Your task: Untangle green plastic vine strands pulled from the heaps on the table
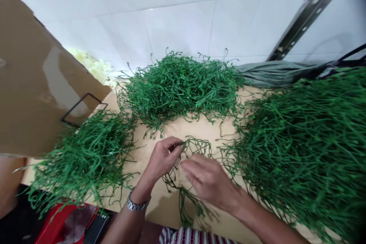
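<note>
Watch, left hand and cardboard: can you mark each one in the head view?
Watch [137, 205]: head view, on its metal band.
Left hand [162, 157]: head view, on the back of the hand.
Cardboard [24, 95]: head view, on its broad brown face.

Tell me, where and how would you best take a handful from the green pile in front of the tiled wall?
Probably by the thick middle of the green pile, from above and the near side: it mounds up there, the tiled wall rises behind, and loose ends straggle around the edges.
</note>
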